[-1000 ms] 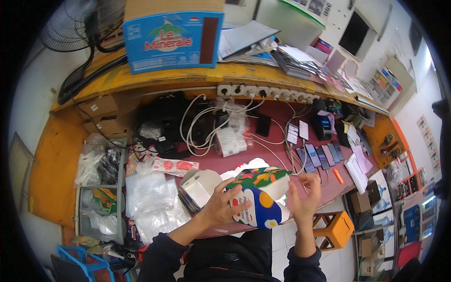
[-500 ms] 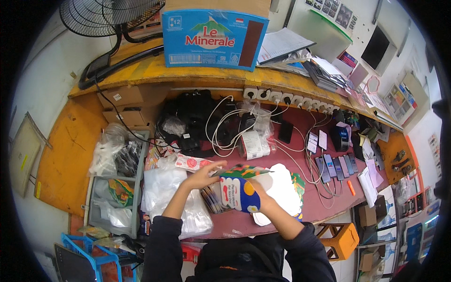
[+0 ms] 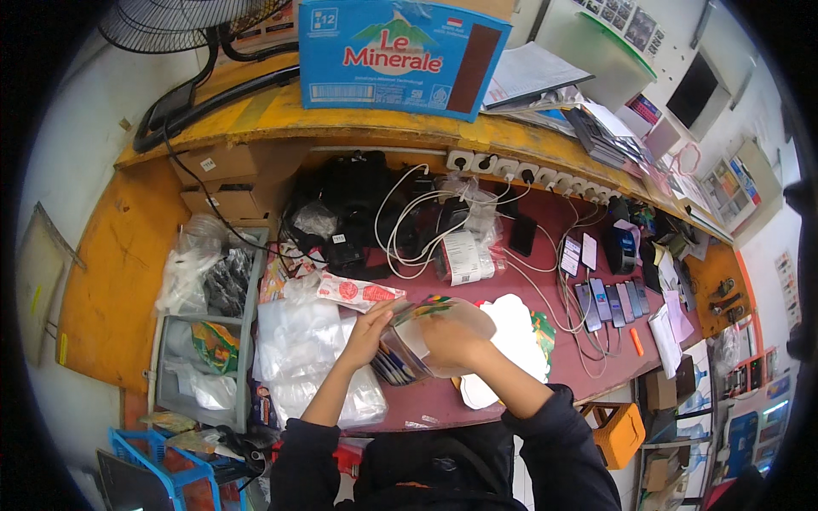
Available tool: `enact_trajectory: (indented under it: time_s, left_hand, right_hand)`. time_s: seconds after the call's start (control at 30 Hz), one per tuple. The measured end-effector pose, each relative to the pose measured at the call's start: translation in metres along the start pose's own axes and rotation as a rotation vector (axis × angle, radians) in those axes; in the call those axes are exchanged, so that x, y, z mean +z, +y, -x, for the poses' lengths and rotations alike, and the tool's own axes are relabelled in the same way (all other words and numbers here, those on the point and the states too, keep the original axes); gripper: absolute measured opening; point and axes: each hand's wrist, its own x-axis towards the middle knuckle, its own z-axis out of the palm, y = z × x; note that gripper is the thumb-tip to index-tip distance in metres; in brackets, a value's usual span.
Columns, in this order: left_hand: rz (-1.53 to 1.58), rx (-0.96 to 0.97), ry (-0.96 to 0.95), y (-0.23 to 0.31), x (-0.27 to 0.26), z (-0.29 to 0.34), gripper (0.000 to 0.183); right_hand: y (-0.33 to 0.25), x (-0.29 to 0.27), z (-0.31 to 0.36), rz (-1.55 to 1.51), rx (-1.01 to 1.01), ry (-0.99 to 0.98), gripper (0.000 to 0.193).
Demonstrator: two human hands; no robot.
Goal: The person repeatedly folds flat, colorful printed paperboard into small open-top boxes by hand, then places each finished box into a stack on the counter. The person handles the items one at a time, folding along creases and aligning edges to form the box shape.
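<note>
A stack of printed cardboard pieces (image 3: 396,362), dark and multicoloured along its edges, stands tilted above the table in front of me. My left hand (image 3: 371,335) is closed on its left upper edge. On the right side, my right hand (image 3: 453,342) reaches in among pale, rounded flaps (image 3: 479,318); its fingers are blurred and partly hidden, so their grip does not show. Beside that hand lie white scallop-edged cutouts (image 3: 515,341), with a green-patterned piece (image 3: 542,334) sticking out behind. Clear plastic bags (image 3: 298,353) are piled left of my left hand.
A grey crate (image 3: 247,358) of plastic bags stands at the left. White cables (image 3: 400,226) loop behind the work area near power sockets (image 3: 507,169). Several phones (image 3: 601,300) lie at the right. A blue carton (image 3: 400,64) and a black fan (image 3: 192,30) occupy the upper shelf.
The blue, red and white printed face has turned out of sight, and pale flaps now show. My right hand has moved left and inward over the stack. My left hand still holds its edge.
</note>
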Motion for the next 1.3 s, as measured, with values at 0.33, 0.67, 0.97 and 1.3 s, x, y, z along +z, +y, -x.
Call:
enact_trajectory:
  time_s: [0.33,0.67,0.97,1.3]
  left_hand:
    - [-0.107,-0.012,0.221,-0.002,0.023,0.011,0.037]
    - [-0.163,0.033,0.28,0.0,0.031,0.015,0.037]
    - [0.014,0.014,0.277,-0.004,0.039,0.019,0.045]
    - [0.212,0.019,0.284,-0.017,0.035,0.016,0.044]
  right_hand:
    - [0.01,0.035,-0.012,-0.101,-0.229,-0.052,0.017]
    - [0.005,0.042,-0.025,0.187,-0.004,-0.007,0.024]
    - [0.007,0.033,-0.015,0.16,-0.124,-0.12,0.026]
    - [0.004,0.082,-0.06,-0.128,0.143,-0.347,0.058]
